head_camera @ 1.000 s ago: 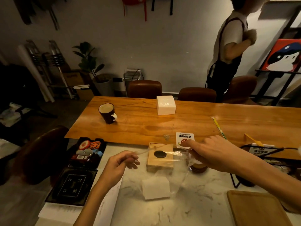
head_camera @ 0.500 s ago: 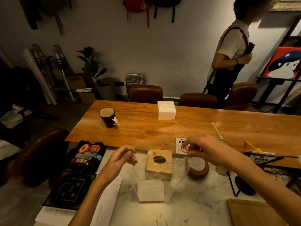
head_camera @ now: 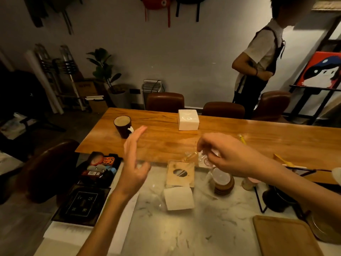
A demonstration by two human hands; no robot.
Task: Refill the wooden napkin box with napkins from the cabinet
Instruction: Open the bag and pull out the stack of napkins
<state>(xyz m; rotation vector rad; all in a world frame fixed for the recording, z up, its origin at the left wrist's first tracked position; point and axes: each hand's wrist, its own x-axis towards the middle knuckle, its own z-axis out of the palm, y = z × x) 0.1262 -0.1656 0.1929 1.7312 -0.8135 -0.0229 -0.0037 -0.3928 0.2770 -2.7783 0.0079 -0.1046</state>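
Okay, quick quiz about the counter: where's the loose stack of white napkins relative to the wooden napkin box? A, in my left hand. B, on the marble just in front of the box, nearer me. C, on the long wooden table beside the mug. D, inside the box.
B: the napkin stack lies on the marble, on the near side of the wooden napkin box; the left hand is open and empty.

Counter [head_camera: 212, 235]: pale veined marble, smooth, slight sheen. Table [head_camera: 166, 145], napkin box [head_camera: 180, 173] and tray [head_camera: 284, 237]: wood, the table glossy, the box and tray matt. Wrap [head_camera: 191, 156]: thin clear crinkled plastic; napkins [head_camera: 178, 198]: white matt paper; chairs [head_camera: 165, 102]: brown leather-like, shiny.
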